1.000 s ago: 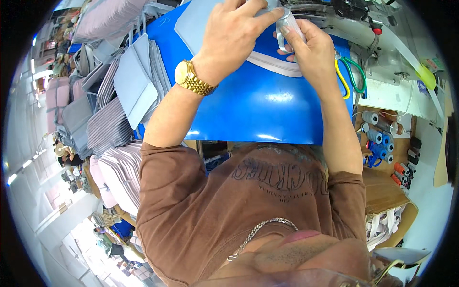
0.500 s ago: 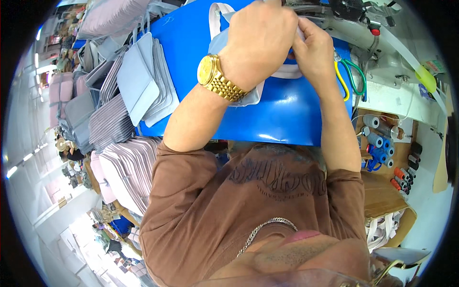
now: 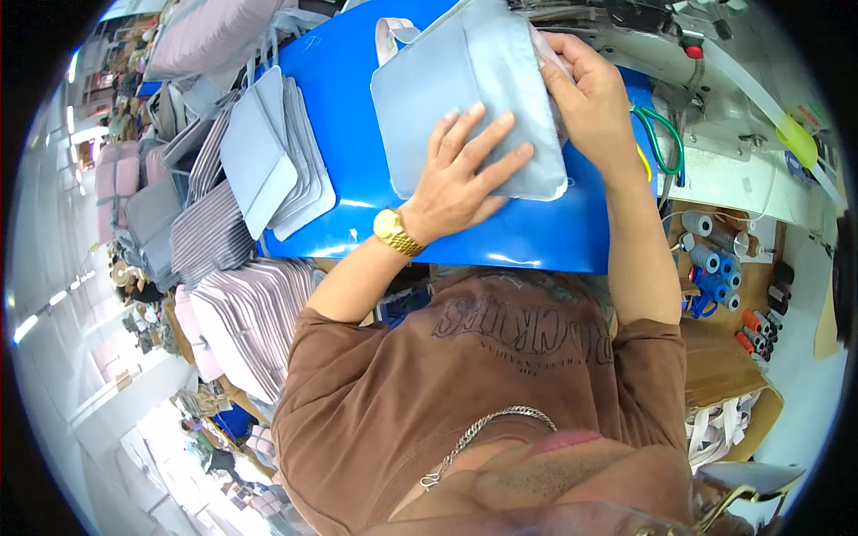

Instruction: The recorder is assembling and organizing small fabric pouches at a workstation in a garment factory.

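A pale grey-blue fabric piece (image 3: 429, 98) with rounded corners, like a bag panel, lies on the blue work surface (image 3: 340, 201). My left hand (image 3: 465, 183) rests flat on its lower part, fingers spread. At the panel's right edge, my right hand (image 3: 590, 103) pinches the cloth, where a strip of pale pink fabric shows between thumb and fingers. A pinkish strap loop (image 3: 388, 43) sticks out at the panel's upper left. Just right of my right wrist lie scissors (image 3: 666, 143) with green and yellow handles, partly hidden by my forearm.
A sewing machine (image 3: 733, 125) stands at the right, dark parts at its top. Stacked grey panels (image 3: 259, 147) overlap the table's left edge; striped piles (image 3: 246, 322) sit below. Thread spools (image 3: 706, 259) and a cardboard box (image 3: 728, 371) are at lower right.
My left hand has moved down and left, from beside the right hand onto the panel, and its fingers have spread. The panel now lies turned out flat; the right hand still grips its edge.
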